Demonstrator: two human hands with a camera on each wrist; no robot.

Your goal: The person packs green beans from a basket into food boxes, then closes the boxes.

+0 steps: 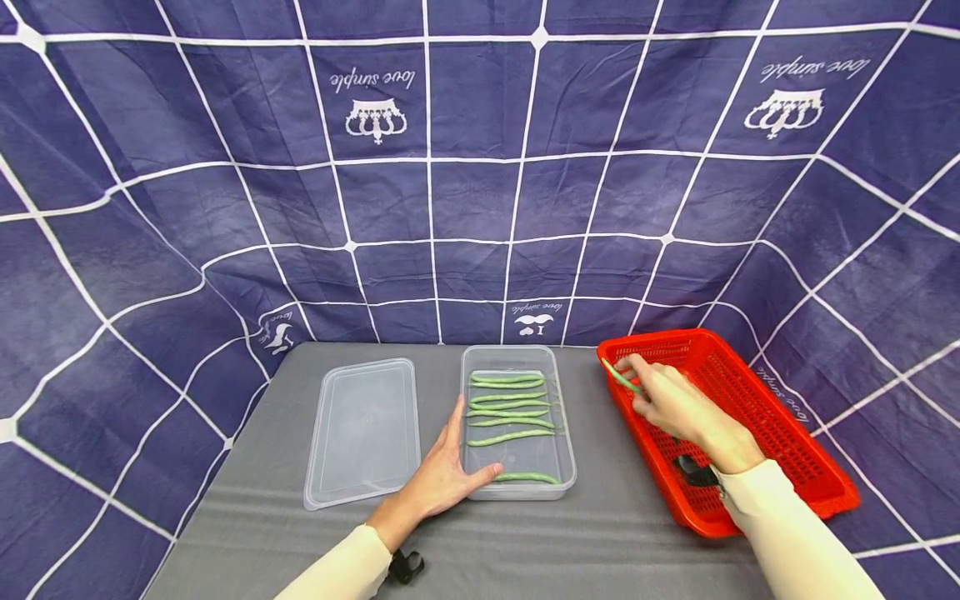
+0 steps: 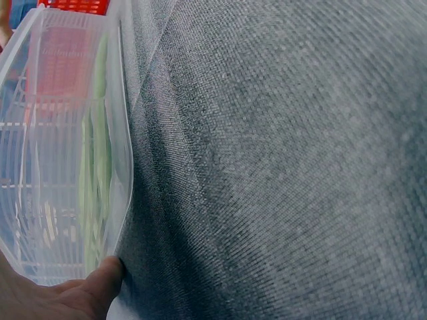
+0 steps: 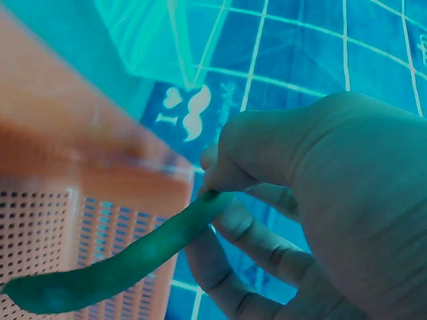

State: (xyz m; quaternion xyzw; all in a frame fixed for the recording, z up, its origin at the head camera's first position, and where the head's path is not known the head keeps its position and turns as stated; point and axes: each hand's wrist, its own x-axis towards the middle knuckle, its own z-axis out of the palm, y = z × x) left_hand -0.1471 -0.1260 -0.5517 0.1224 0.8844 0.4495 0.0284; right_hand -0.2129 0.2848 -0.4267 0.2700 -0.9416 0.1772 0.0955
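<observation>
A clear plastic container [image 1: 566,454] stands on the table with several green beans [image 1: 510,412] lying crosswise inside. One more bean [image 1: 528,477] lies apart at its near end. Against the container's left side, my left hand [image 1: 442,471] rests with fingers straight and spread, the thumb at the near rim; the left wrist view shows the thumb [image 2: 105,280] against the plastic. My right hand [image 1: 675,404] pinches a green bean [image 3: 127,267] by one end between thumb and fingers. That bean hangs over the left rim of the red basket [image 1: 780,425].
To the left of the container lies a clear flat lid [image 1: 367,425] on the grey tablecloth [image 1: 585,550]. A blue checked cloth [image 1: 480,200] rises behind and at both sides. The red basket's raised rim stands close to the right-hand cloth.
</observation>
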